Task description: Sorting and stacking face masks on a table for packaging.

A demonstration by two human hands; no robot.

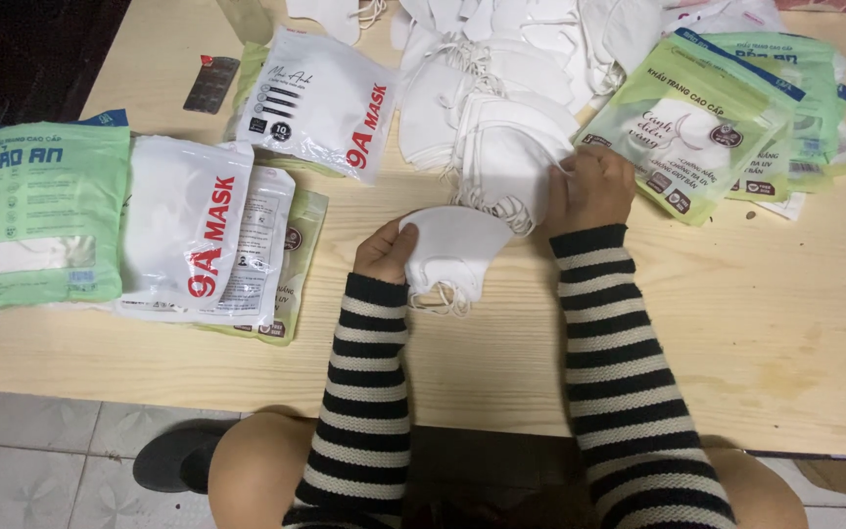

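Centrally, a small stack of white masks point(452, 257) lay on the worktop point(638, 323) just before the person, its ear loops trailing toward the near edge. The left hand point(384, 253) pinched the stack's left edge, thumb and fingers closed on it in a tight grip. The right hand point(587, 186) rested further back, fingers curled shut on the edge of a fanned mask pile point(501, 157), touching its loops. Both sleeves were striped black and cream.

Behind the pile, more loose masks point(531, 49) spread to the far edge. Green packets point(707, 122) overlapped just right of the right hand, reaching toward the right edge. White packets point(198, 230) and another one point(320, 98) lay to the left, well apart from the left hand, with a green packet point(36, 211) overhanging the left edge. A dark blister strip point(211, 83) sat near the far left corner.

Bare wood stayed open along the near edge and across the right front quarter.
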